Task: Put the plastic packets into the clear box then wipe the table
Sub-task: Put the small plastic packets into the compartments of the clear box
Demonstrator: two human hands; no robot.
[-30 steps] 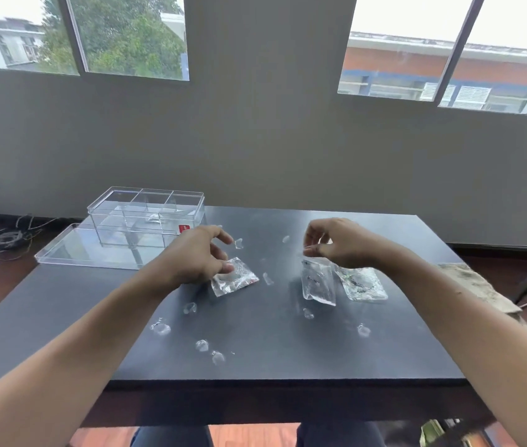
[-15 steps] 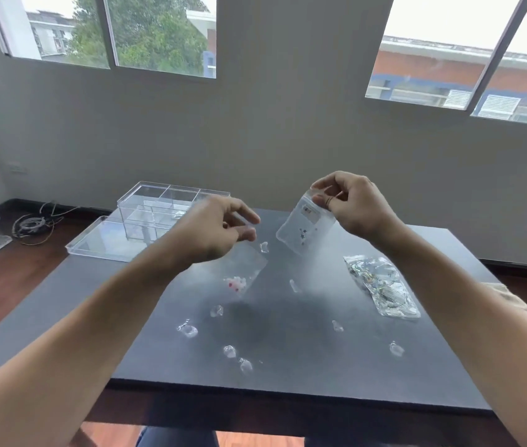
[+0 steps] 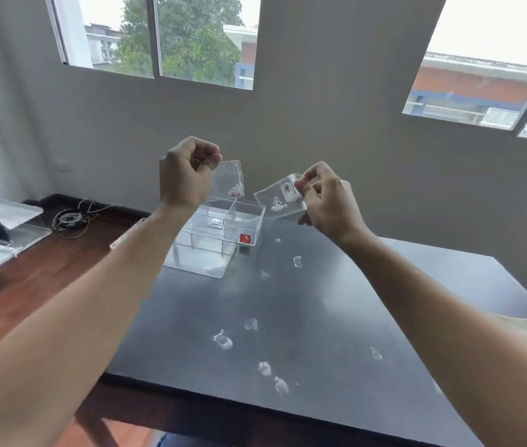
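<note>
Now left hand (image 3: 188, 175) pinches packet (image 3: 228, 182), right hand (image 3: 325, 201) pinches second packet (image 3: 280, 200), both mid-frame above clear box (image 3: 223, 224). Likely light, limp, slippery: hold top edge.

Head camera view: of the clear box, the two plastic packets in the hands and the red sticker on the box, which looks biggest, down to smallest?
1. Clear box.
2. The left hand's packet and the right hand's packet: look alike, and held nearer the camera, so unranked.
3. Red sticker.
</note>
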